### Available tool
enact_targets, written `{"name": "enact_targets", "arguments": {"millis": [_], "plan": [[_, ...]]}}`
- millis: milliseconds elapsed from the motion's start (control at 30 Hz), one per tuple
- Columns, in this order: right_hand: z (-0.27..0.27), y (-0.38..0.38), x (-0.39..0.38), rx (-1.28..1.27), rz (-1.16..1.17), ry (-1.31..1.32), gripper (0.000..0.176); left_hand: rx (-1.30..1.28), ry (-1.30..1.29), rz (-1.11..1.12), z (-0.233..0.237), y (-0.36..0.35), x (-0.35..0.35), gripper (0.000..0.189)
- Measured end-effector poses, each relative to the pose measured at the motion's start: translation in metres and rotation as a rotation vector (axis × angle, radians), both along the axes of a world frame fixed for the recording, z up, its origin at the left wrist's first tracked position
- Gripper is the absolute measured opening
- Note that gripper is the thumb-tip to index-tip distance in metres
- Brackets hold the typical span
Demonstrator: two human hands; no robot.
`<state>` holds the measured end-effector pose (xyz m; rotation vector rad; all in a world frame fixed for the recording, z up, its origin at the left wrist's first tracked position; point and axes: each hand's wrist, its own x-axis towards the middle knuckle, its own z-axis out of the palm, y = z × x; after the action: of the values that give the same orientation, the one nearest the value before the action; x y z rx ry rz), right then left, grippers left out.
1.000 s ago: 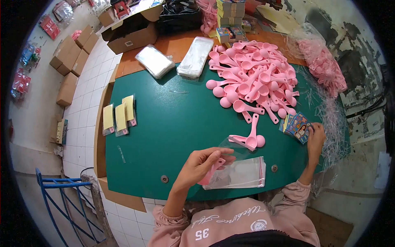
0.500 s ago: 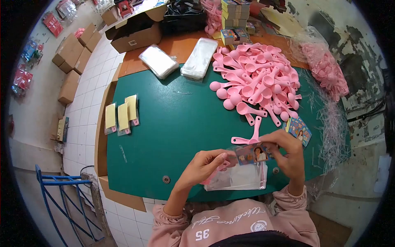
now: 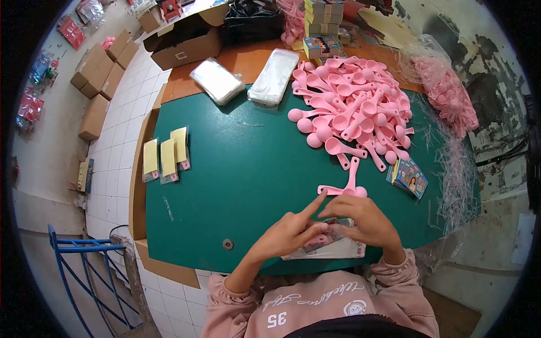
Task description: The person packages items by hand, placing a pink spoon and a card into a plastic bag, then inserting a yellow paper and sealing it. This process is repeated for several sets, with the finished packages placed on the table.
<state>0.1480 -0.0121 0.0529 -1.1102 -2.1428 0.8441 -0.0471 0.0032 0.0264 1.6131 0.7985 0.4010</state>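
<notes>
Clear bag (image 3: 309, 247) w/ pink spoon (image 3: 320, 240) apparently inside, under thumb of L hand (image 3: 286, 235), whose index sticks out; R hand (image 3: 367, 222) curls its fingers over it, can't tell if either pinches. Prob. light, slick, floppy film, stiff spoon: grip w/ 2 fingers at handle end.

On the green bench (image 3: 225, 163) I see pink plastic spoons (image 3: 358, 107) heaped right, rectangular printed cards (image 3: 410, 179) before them, flat yellow-and-clear plastic packets (image 3: 168, 158) far left.
</notes>
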Motion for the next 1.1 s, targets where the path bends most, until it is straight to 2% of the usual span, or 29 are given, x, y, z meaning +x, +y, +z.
{"name": "enact_targets", "arguments": {"millis": [33,100,133,200,233,267,333,367,433,500,567,600,633,667,733,767,800,867,900,1000,1033,1100], "plan": [[0.0,0.0,0.002,-0.001,0.0,0.0,0.015,-0.001,0.0,0.0,0.003,0.0,-0.001,0.059],[0.0,0.001,0.009,-0.417,0.056,0.163,0.012,-0.179,0.051,-0.069,0.011,0.0,-0.007,0.07],[0.0,0.0,0.014,-0.417,0.057,0.163,0.012,-0.179,0.05,-0.068,0.009,0.002,-0.015,0.07],[0.0,-0.003,0.021,-0.554,-0.187,0.329,0.013,-0.195,-0.05,-0.152,-0.001,0.007,-0.036,0.072],[0.0,-0.003,0.02,-0.554,-0.186,0.33,0.013,-0.263,-0.206,-0.1,-0.009,0.009,-0.042,0.072],[-0.001,-0.003,0.02,-0.62,-0.197,0.399,0.012,-0.262,-0.205,-0.098,-0.011,0.009,-0.046,0.072],[-0.001,-0.003,0.019,-0.754,-0.221,0.535,0.01,-0.207,-0.186,0.059,-0.009,0.008,-0.048,0.062],[-0.001,-0.004,0.02,-0.754,-0.219,0.533,0.01,-0.209,-0.189,0.093,-0.002,0.007,-0.047,0.058],[0.001,-0.008,0.022,-0.777,-0.23,0.33,0.01,-0.282,-0.22,0.105,-0.002,0.005,-0.044,0.059],[-0.005,-0.011,0.021,-0.755,-0.246,0.392,0.012,-0.355,-0.25,0.113,-0.001,0.004,-0.043,0.06],[-0.013,-0.013,0.021,-0.733,-0.268,0.457,0.015,-0.269,-0.096,0.051,0.004,0.002,-0.041,0.055],[-0.017,-0.013,0.02,-0.566,-0.333,0.421,0.017,-0.268,-0.097,0.048,0.0,-0.001,-0.034,0.055],[-0.018,-0.013,0.019,-0.399,-0.396,0.384,0.019,-0.074,-0.08,0.323,-0.007,-0.009,-0.022,0.058],[-0.013,-0.013,0.012,-0.401,-0.397,0.384,0.019,0.121,-0.06,0.598,-0.014,-0.018,-0.015,0.061],[0.002,-0.009,-0.006,-0.051,-0.513,0.172,0.021,0.032,-0.102,0.567,-0.019,-0.03,-0.013,0.061],[0.002,-0.01,-0.005,-0.123,-0.387,0.112,0.03,-0.24,-0.301,0.502,-0.021,-0.039,-0.009,0.06],[-0.001,-0.011,-0.006,-0.127,-0.383,0.111,0.03,-0.513,-0.498,0.431,-0.023,-0.045,-0.007,0.06],[-0.008,-0.014,-0.011,-0.007,-0.057,-0.1,0.041,-0.533,-0.487,0.442,-0.028,-0.05,-0.009,0.059],[-0.008,-0.017,-0.012,-0.093,0.001,-0.071,0.037,-0.554,-0.478,0.447,-0.031,-0.053,-0.009,0.06],[-0.013,-0.026,-0.018,-0.12,0.016,-0.1,0.029,-0.543,-0.419,0.446,-0.028,-0.053,-0.014,0.058],[-0.015,-0.027,-0.022,-0.032,0.002,-0.114,0.024,-0.513,-0.343,0.438,-0.023,-0.052,-0.015,0.058],[-0.023,-0.029,-0.031,-0.031,0.001,-0.121,0.023,-0.484,-0.267,0.426,-0.026,-0.051,-0.018,0.058]]}}
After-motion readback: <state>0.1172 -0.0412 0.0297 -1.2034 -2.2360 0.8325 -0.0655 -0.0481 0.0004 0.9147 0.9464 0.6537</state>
